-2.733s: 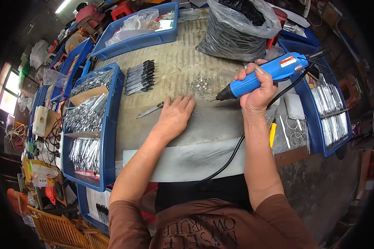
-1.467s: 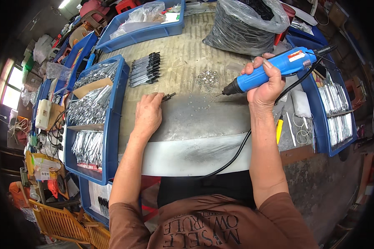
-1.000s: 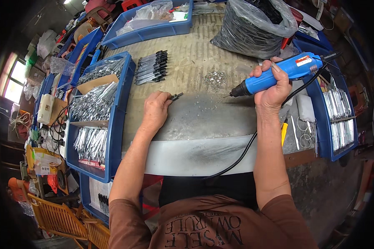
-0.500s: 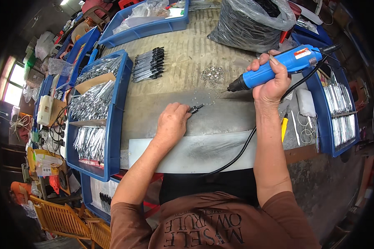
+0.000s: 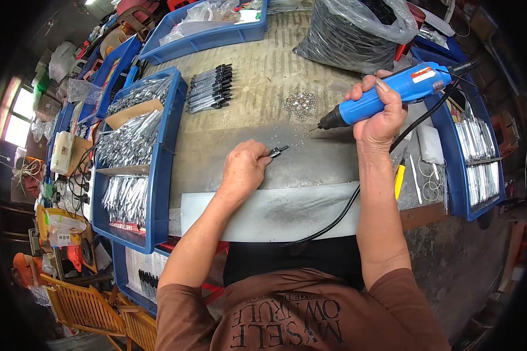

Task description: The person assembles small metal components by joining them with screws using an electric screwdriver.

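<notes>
My right hand [image 5: 383, 114] is wrapped round a blue electric screwdriver [image 5: 357, 109], its black nose and thin bit pointing left and slightly down over the worktop. Pinched in the fingers of my left hand [image 5: 243, 168] is a small black-tipped metal piece [image 5: 280, 150]; most of its length is hidden by the hand. The bit is apart from this piece, off to its upper right. Between and beyond the hands lies a scattered pile of tiny shiny metal parts [image 5: 300, 105], too small to tell exactly. A neat row of black-and-silver pen-like pieces [image 5: 209, 89] lies farther left.
A divided blue tray [image 5: 168, 149] of silver strips stands at left, another blue tray [image 5: 459, 158] at right. Behind are a blue bin [image 5: 216, 40] with plastic bags and a large bag of dark parts [image 5: 345, 44]. A black cable [image 5: 336, 221] crosses the white front plate [image 5: 263, 216].
My left hand has shifted slightly up and right with the metal piece, which is tilted a little differently. The screwdriver has moved slightly left in my right hand.
</notes>
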### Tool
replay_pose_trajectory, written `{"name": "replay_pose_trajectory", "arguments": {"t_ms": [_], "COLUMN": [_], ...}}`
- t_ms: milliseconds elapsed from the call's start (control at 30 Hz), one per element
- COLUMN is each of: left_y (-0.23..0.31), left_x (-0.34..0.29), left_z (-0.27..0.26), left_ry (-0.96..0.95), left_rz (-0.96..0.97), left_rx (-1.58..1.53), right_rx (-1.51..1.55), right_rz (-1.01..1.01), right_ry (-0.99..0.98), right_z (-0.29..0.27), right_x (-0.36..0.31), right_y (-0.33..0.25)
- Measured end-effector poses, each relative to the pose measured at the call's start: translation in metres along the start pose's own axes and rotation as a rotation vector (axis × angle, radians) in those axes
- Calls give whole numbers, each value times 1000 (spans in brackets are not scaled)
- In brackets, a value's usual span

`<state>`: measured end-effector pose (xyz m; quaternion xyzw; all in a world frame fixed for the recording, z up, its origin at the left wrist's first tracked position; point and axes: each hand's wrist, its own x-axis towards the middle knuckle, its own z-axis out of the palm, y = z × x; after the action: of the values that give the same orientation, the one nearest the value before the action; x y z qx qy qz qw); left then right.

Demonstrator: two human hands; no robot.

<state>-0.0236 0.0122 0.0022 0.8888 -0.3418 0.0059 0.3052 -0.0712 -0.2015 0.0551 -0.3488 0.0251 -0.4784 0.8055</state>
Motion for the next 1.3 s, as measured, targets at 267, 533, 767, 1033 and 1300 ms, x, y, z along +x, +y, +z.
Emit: {"name": "replay_pose_trajectory", "arguments": {"t_ms": [267,533,767,1033,1300], "left_y": [-2,-1,1,3,3], "left_x": [-6,-6,-2,-1,-3], "left_z": [3,4,3,5,5], "left_ry": [69,57,13,17,30], "left_rz": [9,22,-31,-105,-94], "left_rx": [-52,-40,-32,-76,-60], "right_rx": [2,3,-97,11,-204], "right_rz": [11,14,54,96,189], "right_ry": [-21,-16,-65,-103,-301], "right_z": [3,4,-1,15,33], "right_x": [-3,-2,-2,-20,-47], "right_y": [3,1,0,13,25]}}
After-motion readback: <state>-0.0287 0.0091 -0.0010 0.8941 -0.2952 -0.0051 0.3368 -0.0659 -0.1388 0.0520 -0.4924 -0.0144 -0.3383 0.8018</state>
